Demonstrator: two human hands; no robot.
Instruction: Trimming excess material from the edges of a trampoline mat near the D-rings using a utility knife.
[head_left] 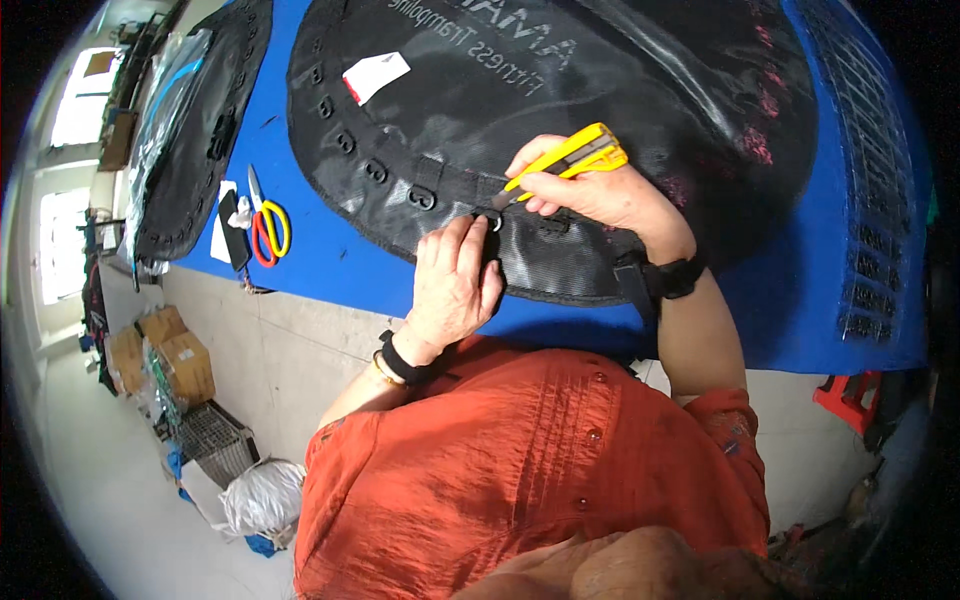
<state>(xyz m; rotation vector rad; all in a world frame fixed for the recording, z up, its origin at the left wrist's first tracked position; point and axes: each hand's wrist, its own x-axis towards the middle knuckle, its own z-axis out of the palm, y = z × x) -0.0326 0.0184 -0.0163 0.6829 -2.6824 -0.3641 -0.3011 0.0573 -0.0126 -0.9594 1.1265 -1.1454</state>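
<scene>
A round black trampoline mat lies on a blue table, its near rim lined with webbing loops and metal rings. My right hand grips a yellow utility knife, blade pointing down-left at a ring on the mat's edge. My left hand presses on the mat's rim just below that ring, fingers pinching the webbing there. A white and red tag lies on the mat at the upper left.
Scissors with red and yellow handles and a black phone-like object lie on the table's left part. A second black mat lies further left. Cardboard boxes, a wire basket and a white bag stand on the floor.
</scene>
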